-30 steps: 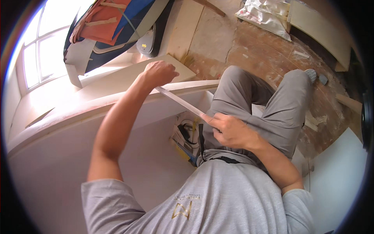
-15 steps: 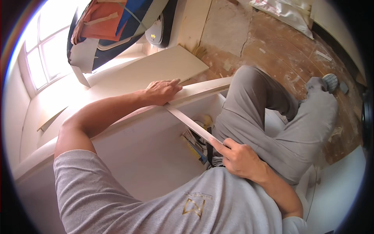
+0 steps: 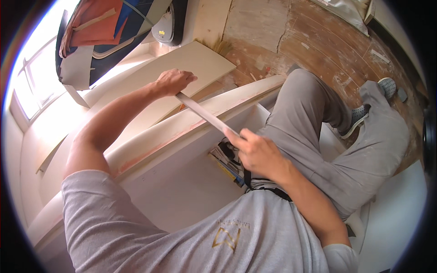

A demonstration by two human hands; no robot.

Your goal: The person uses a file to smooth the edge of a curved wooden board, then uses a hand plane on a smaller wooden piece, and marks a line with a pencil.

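Observation:
A long, narrow, flat strip (image 3: 205, 113), pale and straight like a file, spans slantwise between my hands. Its near end is in my right hand (image 3: 261, 154), with the fingers wrapped round it and one digit laid along it. My left hand (image 3: 175, 83) is closed at the far end; the fingers partly hide that end. Below the strip runs a white rounded edge (image 3: 236, 102) of a box-like unit, with reddish worn patches along it. The strip crosses above this edge; I cannot tell whether they touch.
Inside the white unit (image 3: 182, 191) lie tools and dark cords (image 3: 230, 157). A cream board (image 3: 205, 61) lies beyond the edge. At upper left stands a dark bag (image 3: 136, 27) with orange cloth. My bent legs (image 3: 305, 109) rest to the right, above a dusty wooden floor (image 3: 323, 50).
Both hands have moved up and left with the strip, my left hand lifting off the rounded edge. More of the reddish patches now shows.

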